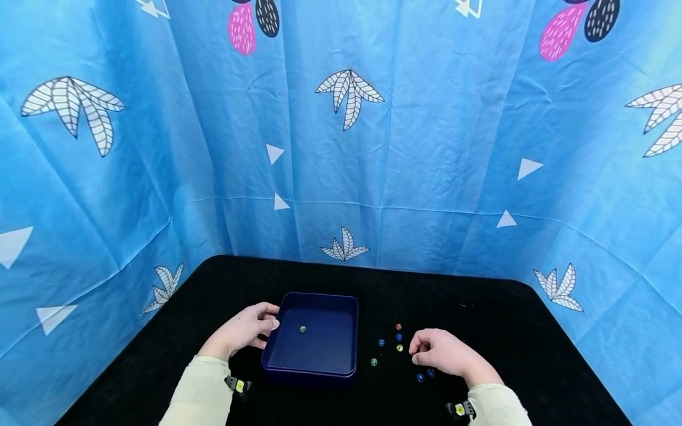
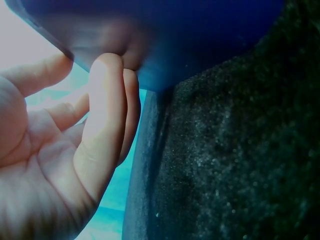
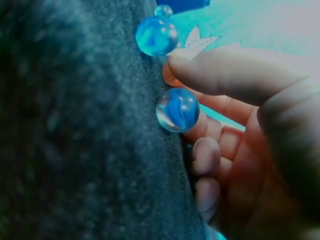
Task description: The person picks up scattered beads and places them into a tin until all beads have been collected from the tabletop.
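My left hand (image 1: 242,330) grips the left wall of a dark blue box (image 1: 331,349), thumb at the rim. In the left wrist view its fingers (image 2: 106,110) lie against the box's outer side. One greenish marble (image 1: 302,329) is inside the box. Over the black cloth, my right hand (image 1: 444,354) is loosely curled with no marble visible in its fingers. Two blue marbles (image 3: 177,110) are nearest it in the right wrist view. An orange marble (image 3: 170,75) shows partly behind the thumb.
Left of the right hand lie an orange marble (image 1: 398,326), a blue marble (image 1: 399,336), a yellow-green marble (image 1: 399,348), another blue marble (image 1: 381,342) and a green marble (image 1: 373,362). A blue patterned curtain (image 1: 426,148) surrounds the black-covered table (image 1: 245,275).
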The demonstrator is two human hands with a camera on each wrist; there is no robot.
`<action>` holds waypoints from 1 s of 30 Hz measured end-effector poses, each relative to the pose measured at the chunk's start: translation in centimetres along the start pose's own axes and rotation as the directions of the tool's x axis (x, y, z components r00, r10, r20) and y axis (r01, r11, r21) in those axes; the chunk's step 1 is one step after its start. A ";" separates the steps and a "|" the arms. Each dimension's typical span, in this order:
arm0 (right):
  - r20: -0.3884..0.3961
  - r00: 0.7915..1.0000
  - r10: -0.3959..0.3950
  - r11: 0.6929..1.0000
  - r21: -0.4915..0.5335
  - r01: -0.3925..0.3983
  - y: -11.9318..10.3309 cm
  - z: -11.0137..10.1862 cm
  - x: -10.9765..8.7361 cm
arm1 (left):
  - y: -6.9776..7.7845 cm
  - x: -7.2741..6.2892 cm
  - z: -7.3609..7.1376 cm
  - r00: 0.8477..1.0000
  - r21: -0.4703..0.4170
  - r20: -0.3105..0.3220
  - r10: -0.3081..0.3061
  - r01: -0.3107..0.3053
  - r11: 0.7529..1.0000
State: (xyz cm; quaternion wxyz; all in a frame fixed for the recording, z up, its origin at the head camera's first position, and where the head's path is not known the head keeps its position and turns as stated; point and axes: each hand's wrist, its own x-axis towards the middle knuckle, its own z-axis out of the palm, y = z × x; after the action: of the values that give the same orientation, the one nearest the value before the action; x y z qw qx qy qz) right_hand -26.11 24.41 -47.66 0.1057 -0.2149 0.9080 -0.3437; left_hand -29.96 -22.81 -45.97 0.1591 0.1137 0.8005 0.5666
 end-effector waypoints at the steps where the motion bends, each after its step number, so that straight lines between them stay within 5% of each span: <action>1: -0.001 1.000 0.001 1.000 0.000 -0.001 0.0 0.0 0.0 | 0.0 0.0 0.0 1.000 -0.001 0.001 0.001 -0.001 1.000; 18: 0.003 1.000 -0.027 0.999 0.033 0.027 0.3 0.0 0.0 | -0.3 0.1 0.0 1.000 0.009 -0.008 -0.021 0.022 1.000; 30: -0.062 0.997 -0.039 0.999 0.011 0.039 -0.2 -0.1 -0.1 | -0.4 0.3 -0.1 1.000 -0.033 0.020 -0.009 0.010 0.999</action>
State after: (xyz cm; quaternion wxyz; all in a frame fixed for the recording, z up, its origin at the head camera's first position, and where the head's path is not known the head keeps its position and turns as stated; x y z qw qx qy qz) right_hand -26.01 24.36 -47.43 0.0723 -0.2212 0.9043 -0.3579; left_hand -30.25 -22.90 -46.40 0.1715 0.1130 0.7900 0.5777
